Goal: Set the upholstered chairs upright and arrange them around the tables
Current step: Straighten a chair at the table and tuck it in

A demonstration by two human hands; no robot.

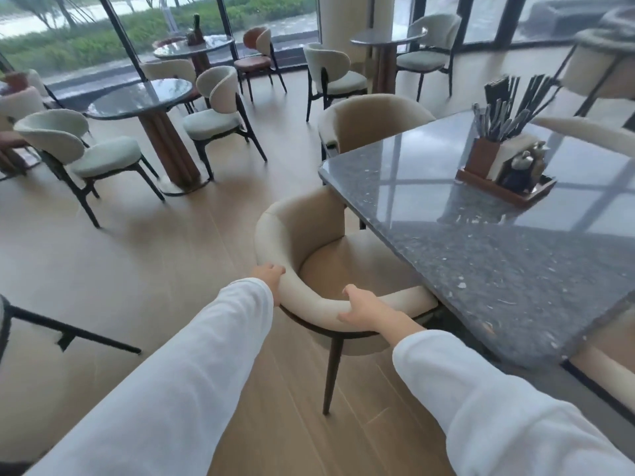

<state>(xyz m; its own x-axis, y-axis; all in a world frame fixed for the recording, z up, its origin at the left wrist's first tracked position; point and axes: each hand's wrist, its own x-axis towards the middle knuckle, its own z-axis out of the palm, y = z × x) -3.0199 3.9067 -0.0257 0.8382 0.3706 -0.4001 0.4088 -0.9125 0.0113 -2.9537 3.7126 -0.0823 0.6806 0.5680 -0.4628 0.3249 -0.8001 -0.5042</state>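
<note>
The wooden floor (137,286) spreads pale across the room; the dark speckled stone surface (481,255) fills the right side, glossy with window reflections; the cream upholstered chair (309,231) stands upright at the surface's left edge, its seat partly under that edge; its low padded back curves round into the arms, on dark tapered legs; a second cream chair (371,121) stands at the far-left corner; a wooden cutlery caddy (505,173) sits toward the far edge; the left hand (269,274) grips the outer curve of the chair's back rim, fingers curled over the top; the right hand (364,309) clasps the same rim nearer the surface.
</note>
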